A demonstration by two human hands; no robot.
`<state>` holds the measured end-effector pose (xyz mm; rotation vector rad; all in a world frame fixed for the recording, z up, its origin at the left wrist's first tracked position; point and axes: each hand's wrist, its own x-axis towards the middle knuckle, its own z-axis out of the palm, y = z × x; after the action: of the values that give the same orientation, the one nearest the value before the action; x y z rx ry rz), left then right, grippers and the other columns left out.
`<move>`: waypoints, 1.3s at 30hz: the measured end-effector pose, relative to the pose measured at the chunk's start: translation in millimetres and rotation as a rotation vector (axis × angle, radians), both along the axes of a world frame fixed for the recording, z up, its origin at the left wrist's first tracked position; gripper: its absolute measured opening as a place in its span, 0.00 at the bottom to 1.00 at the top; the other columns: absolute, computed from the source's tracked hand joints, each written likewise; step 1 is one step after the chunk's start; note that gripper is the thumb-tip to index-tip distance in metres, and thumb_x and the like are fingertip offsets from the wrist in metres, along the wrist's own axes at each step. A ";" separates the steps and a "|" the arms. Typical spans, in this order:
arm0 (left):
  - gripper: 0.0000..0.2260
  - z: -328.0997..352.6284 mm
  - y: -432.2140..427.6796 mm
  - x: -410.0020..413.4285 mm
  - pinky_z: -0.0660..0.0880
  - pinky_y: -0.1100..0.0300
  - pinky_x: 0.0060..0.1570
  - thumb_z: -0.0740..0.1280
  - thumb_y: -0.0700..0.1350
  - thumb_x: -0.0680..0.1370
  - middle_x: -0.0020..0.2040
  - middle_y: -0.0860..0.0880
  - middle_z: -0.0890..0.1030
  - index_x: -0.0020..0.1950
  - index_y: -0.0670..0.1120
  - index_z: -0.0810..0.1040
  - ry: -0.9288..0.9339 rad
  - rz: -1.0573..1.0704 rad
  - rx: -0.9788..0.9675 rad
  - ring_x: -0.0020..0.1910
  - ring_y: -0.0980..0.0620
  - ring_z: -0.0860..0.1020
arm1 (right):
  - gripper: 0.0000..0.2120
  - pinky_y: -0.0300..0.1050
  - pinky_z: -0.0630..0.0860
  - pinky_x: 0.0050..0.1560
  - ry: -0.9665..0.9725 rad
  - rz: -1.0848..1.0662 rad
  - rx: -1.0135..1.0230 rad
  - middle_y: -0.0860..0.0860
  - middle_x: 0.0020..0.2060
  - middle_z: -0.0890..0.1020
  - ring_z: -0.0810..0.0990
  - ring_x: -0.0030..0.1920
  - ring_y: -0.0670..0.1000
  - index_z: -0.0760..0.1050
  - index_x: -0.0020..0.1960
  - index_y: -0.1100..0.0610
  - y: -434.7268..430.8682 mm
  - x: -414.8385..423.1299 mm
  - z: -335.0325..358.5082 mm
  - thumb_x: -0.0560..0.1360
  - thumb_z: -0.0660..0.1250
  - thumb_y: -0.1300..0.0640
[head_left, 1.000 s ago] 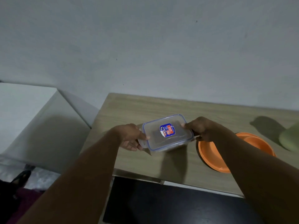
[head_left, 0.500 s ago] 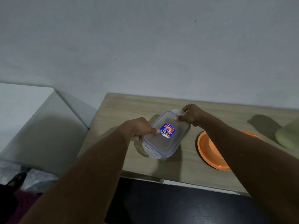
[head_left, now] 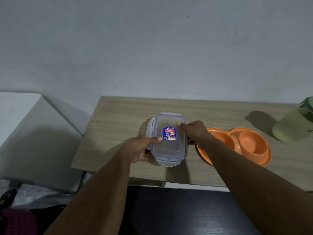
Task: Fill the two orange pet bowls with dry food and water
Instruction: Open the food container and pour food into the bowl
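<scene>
Wooden desk [head_left: 118, 116] against grey wall. Clear lidded box [head_left: 167, 141] at middle, gripped by both hands: left hand [head_left: 142, 150] fingers curled round left edge, right hand [head_left: 194, 133] fingers pinching right rim. Orange double bowl [head_left: 250, 146] just right; green jug [head_left: 294, 124] beyond.

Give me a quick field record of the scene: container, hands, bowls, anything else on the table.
container: clear lock-lid food container, lid on, latch flaps look flipped outward; contents unclear
left hand: grips the container's left side, thumb on the lid
right hand: holds its right side, thumb on the lid
bowls: orange double pet bowl, right of the container; both wells look empty, left one partly hidden by the right arm
other: pale green jug at the table's right edge
surface: wooden table
</scene>
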<state>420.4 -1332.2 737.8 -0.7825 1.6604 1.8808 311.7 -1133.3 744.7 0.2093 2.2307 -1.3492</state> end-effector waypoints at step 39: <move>0.07 110.0 -61.9 1.0 0.76 0.60 0.36 0.67 0.43 0.78 0.36 0.45 0.84 0.46 0.41 0.82 0.418 0.596 -0.331 0.34 0.50 0.81 | 0.06 0.42 0.72 0.34 0.231 0.117 -0.293 0.55 0.38 0.87 0.84 0.33 0.50 0.79 0.47 0.60 -49.7 0.2 101.1 0.80 0.70 0.57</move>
<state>421.4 -1394.1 847.8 -1.1818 2.2168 2.3174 311.9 -1183.0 845.8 -0.1874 2.1509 -1.6826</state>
